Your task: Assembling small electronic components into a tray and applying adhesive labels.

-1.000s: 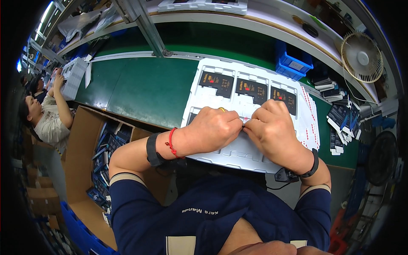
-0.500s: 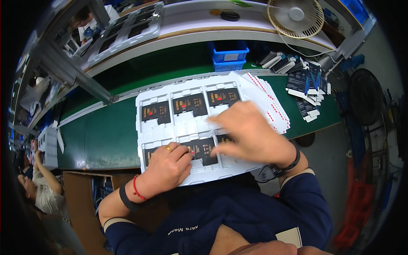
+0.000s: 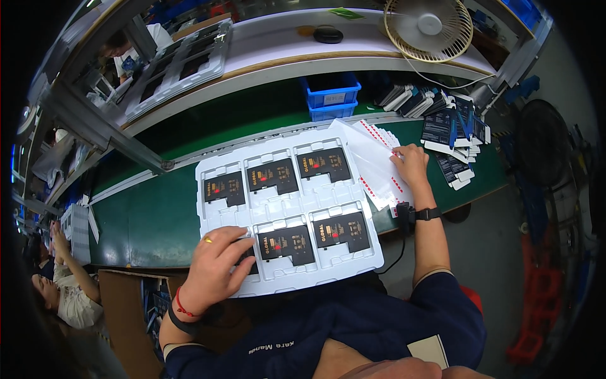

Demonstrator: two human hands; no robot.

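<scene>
A white moulded tray (image 3: 281,206) lies in front of me with flat black battery packs in two rows of compartments, such as this battery (image 3: 341,232). Each uncovered battery bears a small red mark. My left hand (image 3: 218,262) rests over the near-left battery (image 3: 250,259), partly hiding it; its fingers are bent and its thumb stands apart. To the right of the tray lies a fanned stack of white sheets (image 3: 372,158) with red dashes along their edges. My right hand (image 3: 411,165) pinches the edge of a sheet there, at a red spot.
Flat printed boxes (image 3: 445,129) pile up at the right of the green bench (image 3: 151,221). Stacked blue bins (image 3: 331,98) stand behind the tray. Above runs a shelf with a fan (image 3: 429,25) and another battery tray (image 3: 180,69). A person (image 3: 72,284) sits at far left.
My right hand has gone from above the tray to the sheets on the right. My left hand has shifted left, uncovering the near-middle battery. The tray sits slightly lower and further left in view.
</scene>
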